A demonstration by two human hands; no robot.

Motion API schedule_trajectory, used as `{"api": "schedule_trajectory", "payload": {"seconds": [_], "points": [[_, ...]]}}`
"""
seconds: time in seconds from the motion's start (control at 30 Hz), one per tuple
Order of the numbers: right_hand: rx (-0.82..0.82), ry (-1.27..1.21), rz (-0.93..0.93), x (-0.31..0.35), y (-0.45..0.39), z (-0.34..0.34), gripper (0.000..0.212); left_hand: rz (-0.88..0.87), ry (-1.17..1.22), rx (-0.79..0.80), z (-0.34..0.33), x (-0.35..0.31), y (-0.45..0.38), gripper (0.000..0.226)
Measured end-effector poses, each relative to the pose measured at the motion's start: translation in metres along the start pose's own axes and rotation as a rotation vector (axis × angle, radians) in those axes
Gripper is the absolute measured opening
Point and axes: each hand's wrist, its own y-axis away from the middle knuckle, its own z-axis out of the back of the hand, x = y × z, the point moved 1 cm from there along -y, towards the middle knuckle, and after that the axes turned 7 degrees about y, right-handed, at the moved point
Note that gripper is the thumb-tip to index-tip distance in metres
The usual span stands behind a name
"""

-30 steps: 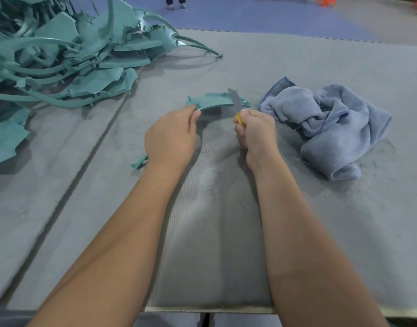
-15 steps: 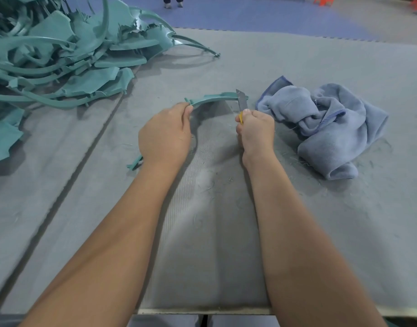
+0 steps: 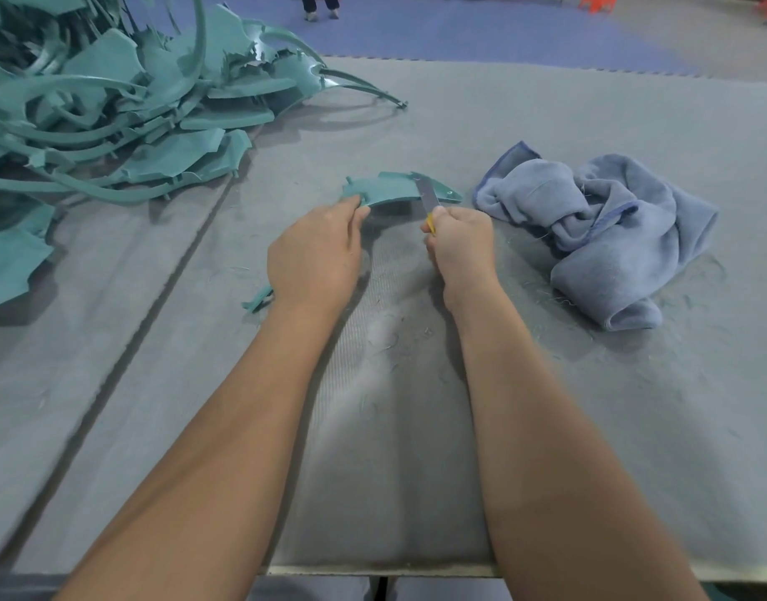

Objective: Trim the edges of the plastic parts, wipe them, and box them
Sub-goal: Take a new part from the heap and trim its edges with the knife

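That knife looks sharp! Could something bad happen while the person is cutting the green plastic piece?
Maybe. The left hand pinches the plastic part close to the blade, so a slip could nick those fingers. The right hand holds the knife near its blade end, which might give little control. The part is gripped only at one end, so it could twist and get gouged.
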Motion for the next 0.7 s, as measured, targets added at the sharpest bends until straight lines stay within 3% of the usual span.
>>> {"api": "schedule_trajectory", "payload": {"seconds": [0.17, 0.33, 0.5, 0.7], "points": [[0.152, -0.005, -0.014, 0.003, 0.003, 0.006, 0.040, 0.001, -0.006, -0.007, 0.000, 0.001, 0.000, 0.038], [0.026, -0.195, -0.077, 0.004, 0.004, 0.009, 0.039, -0.019, -0.002, -0.003, 0.001, 0.001, 0.000, 0.039], [0.068, 0.065, 0.005, 0.003, 0.007, -0.001, 0.041, -0.019, -0.015, 0.005, -0.001, 0.000, 0.001, 0.038], [0.181, -0.031, -0.021, 0.004, 0.007, 0.005, 0.041, -0.021, -0.018, -0.010, 0.000, 0.000, 0.001, 0.038]]}}
